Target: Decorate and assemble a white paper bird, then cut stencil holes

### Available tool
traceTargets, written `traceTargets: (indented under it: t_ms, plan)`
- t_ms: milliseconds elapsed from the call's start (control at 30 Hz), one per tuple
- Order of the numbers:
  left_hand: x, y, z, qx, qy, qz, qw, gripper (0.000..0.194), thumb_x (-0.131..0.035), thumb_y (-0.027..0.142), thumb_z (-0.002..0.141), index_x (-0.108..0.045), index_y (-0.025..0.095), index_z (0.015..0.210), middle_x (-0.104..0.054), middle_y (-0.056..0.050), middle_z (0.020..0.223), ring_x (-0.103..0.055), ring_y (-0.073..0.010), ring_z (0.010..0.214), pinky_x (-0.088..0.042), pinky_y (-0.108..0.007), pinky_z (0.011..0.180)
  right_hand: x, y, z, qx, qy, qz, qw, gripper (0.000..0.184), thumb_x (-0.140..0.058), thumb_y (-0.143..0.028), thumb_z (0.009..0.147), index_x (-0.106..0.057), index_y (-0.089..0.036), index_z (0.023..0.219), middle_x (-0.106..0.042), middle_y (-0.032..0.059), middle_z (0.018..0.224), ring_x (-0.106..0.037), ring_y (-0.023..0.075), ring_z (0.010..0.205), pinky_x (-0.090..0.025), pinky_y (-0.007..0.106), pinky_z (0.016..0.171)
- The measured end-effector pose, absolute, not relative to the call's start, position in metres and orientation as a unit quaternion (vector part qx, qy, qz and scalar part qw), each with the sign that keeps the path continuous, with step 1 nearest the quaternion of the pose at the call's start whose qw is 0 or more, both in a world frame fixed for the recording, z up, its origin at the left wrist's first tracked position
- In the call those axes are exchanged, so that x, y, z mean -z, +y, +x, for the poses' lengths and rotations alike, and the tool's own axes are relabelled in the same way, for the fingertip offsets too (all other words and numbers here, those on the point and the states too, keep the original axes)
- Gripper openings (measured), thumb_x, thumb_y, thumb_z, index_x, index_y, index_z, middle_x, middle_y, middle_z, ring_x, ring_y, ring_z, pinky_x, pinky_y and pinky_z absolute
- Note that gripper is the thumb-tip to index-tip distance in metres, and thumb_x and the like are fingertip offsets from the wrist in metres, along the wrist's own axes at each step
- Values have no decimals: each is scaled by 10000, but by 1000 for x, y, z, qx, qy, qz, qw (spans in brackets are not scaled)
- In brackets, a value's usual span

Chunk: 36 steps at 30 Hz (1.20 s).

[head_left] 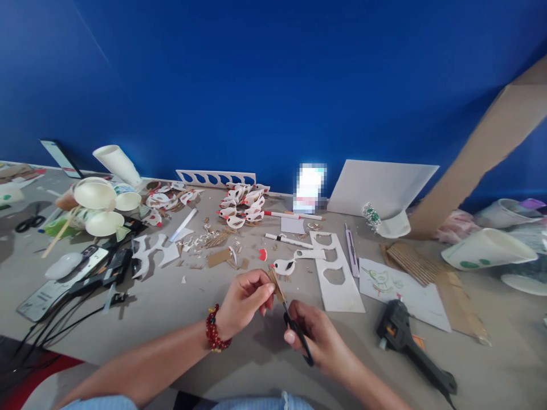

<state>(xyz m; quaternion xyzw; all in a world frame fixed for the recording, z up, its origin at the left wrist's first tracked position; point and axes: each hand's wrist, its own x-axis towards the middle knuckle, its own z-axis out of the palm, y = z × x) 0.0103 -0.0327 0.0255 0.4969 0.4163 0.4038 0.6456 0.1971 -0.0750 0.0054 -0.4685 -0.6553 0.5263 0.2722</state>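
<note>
Between the thumb and fingers of my left hand (248,302) is a small strip of brown cardboard (280,291). My right hand (314,336) grips black-handled scissors (299,333), with fingers in the loops. Their blades meet the cardboard strip; whether they are cutting through it I cannot tell. Just beyond my hands lies a white bird cutout (284,266) with a red beak and a black-edged wing. Near it are a small red-and-white piece (262,254) and a flat brown cardboard piece (218,258).
Several finished birds (241,205) cluster by the blue wall. A white board with cut holes (342,287), a purple cutter (352,250) and a black glue gun (414,347) lie to the right. Paper cups (94,193), phones and cables crowd the left. A lit phone (309,188) leans at the back.
</note>
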Motion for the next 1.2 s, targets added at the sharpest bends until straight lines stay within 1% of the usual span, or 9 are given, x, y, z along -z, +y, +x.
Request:
traceTargets:
  t_ms: [300,433,600,800,1000,1200]
  plan:
    - [-23,-33,14,-408,412,490,651,318,-596,398,839,-514,156,649,-568,21,538,-467,-63,441,-385,-176,453,-6,-75,197,-489,-673,-477,282,567,-430,-749,797,-288,-220,649,-252,-67,606,-230,102,555,-202,237,495]
    - [-29,-32,12,-403,402,495,656,320,-592,395,846,-510,154,651,-563,16,549,-473,-70,463,-392,-190,478,-8,-75,196,-498,-668,-478,278,588,-433,-777,773,-294,-220,644,-261,-67,600,-233,102,554,-204,235,490]
    - [-34,-31,8,-422,412,506,629,301,-567,386,871,-503,159,685,-526,27,573,-469,-76,511,-391,-197,521,-10,-73,199,-512,-659,-483,265,610,-469,-795,736,-304,-217,630,-277,-68,591,-244,99,551,-207,232,488]
    - [-28,-30,6,-405,421,524,620,318,-544,394,889,-470,167,679,-511,34,561,-447,-66,481,-368,-185,487,-10,-72,201,-513,-661,-483,259,609,-497,-788,724,-323,-212,628,-289,-70,578,-242,96,548,-201,229,480]
    - [-29,-34,6,-390,426,534,617,313,-550,414,883,-503,160,707,-538,22,564,-465,-66,472,-387,-178,474,-7,-73,202,-512,-669,-469,264,610,-496,-788,727,-319,-211,643,-293,-69,597,-246,95,556,-210,228,486]
    - [-30,-33,8,-403,417,521,627,320,-567,408,871,-506,159,680,-539,17,563,-467,-69,476,-390,-181,468,-7,-75,199,-494,-671,-480,275,620,-432,-809,745,-295,-213,639,-275,-69,604,-236,98,563,-208,233,493]
